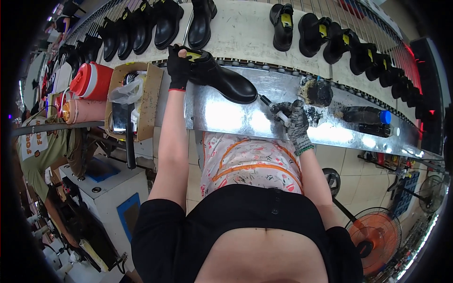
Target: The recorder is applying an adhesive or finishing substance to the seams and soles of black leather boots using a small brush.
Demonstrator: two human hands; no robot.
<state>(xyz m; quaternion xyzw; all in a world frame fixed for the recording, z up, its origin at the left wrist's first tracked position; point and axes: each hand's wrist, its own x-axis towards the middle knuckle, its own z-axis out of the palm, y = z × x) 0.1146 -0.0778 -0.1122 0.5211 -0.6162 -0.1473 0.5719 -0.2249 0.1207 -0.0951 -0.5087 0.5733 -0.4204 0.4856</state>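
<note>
My left hand point(179, 68), in a black glove with bare fingertips, grips a black ankle boot point(225, 82) by its upper opening. The boot is tilted over the metal bench top, its toe toward my right, and a yellow label shows inside its shaft. In a grey knit glove, my right hand point(297, 123) is closed around a slim black-and-white tool point(282, 116). The tool's dark, narrow end points at the boot's toe, very near it; whether they touch, I cannot tell. A dark, crusted block point(316, 92) rests on the bench just beyond my right hand.
Beyond the metal bench point(236, 120), black boots point(166, 23) and low shoes point(283, 28) line a pale conveyor point(240, 28). A cardboard box point(151, 94) and red jug point(92, 80) stand left. A blue-capped bottle point(365, 114) lies right; an orange fan point(375, 238) stands lower right.
</note>
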